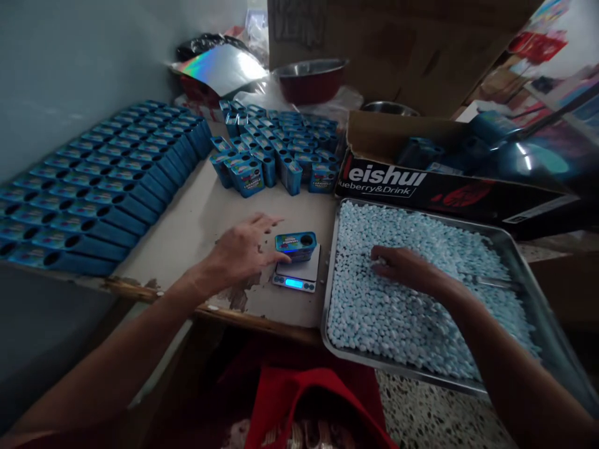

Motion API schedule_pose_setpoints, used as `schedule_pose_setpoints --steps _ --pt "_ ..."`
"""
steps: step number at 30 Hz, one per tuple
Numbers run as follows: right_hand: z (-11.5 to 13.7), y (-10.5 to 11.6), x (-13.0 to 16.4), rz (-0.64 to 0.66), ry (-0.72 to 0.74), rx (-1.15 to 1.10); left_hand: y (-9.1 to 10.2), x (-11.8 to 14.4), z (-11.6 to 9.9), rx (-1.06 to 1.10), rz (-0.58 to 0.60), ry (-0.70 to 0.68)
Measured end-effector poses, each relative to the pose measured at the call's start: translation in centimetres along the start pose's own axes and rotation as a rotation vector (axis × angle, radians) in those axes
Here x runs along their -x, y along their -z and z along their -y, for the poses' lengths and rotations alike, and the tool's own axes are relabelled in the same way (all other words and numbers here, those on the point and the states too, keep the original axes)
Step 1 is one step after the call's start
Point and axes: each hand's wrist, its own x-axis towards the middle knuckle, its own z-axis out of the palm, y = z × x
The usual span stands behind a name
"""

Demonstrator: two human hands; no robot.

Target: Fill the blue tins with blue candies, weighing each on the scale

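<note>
A small blue box [296, 247] with a dark round hole in its top stands on a digital scale [306, 272] with a lit blue display. Just left of them is my left hand [239, 248], its fingers spread and the thumb tip beside the box; it holds nothing. A metal tray [330, 280] full of small pale blue and white candies [374, 315] lies to the right of the scale. Over the candies, my right hand [403, 267] has its fingers pinched together, with a few candies seeming to show at the tips. That hand is slightly blurred.
Tight rows of blue boxes [98, 168] line the table's left side. More blue boxes [246, 176] cluster at the back. A black printed carton [421, 184] stands behind the tray. A red bowl [309, 84] is further back. A metal utensil [496, 283] lies in the candies.
</note>
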Motion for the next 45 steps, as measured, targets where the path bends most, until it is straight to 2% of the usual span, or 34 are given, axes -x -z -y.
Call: schedule_pose_setpoints --steps 3,6,8,13,20,25,30,35,37,41,45 --pt "-1.2 0.5 0.3 -0.077 -0.015 -0.321 2.4 1.3 1.5 0.007 -0.083 0.111" --pt "-1.0 0.1 0.4 -0.021 -0.075 -0.702 3.9 2.4 2.4 0.031 -0.107 0.196" --pt "-0.3 -0.4 0.4 -0.001 -0.126 -0.855 4.2 2.8 2.6 0.045 -0.106 0.212" --pt "2.2 0.2 -0.1 -0.004 -0.126 -0.968 3.8 3.1 2.4 0.055 -0.133 0.198" --pt "6.8 4.7 -1.5 0.012 -0.015 -1.043 3.5 3.6 3.4 0.043 -0.159 0.184" --pt "10.6 7.1 -3.4 0.098 0.100 -1.005 3.2 4.4 3.9 0.058 -0.176 0.203" --pt "13.7 7.8 -5.7 0.189 0.203 -0.826 2.8 5.0 4.2 0.097 -0.154 0.200" --pt "15.5 8.3 -6.2 -0.023 0.319 -0.263 2.7 5.7 5.1 0.113 -0.101 0.216" --pt "16.0 8.5 -6.1 -0.050 0.368 -0.116 2.6 5.9 5.4 0.115 -0.079 0.212" --pt "16.4 8.6 -6.1 -0.058 0.434 -0.030 2.6 6.0 5.7 0.126 -0.075 0.185" --pt "16.8 8.3 -6.2 -0.101 0.440 -0.010 2.5 5.8 6.0 0.114 -0.102 0.153"
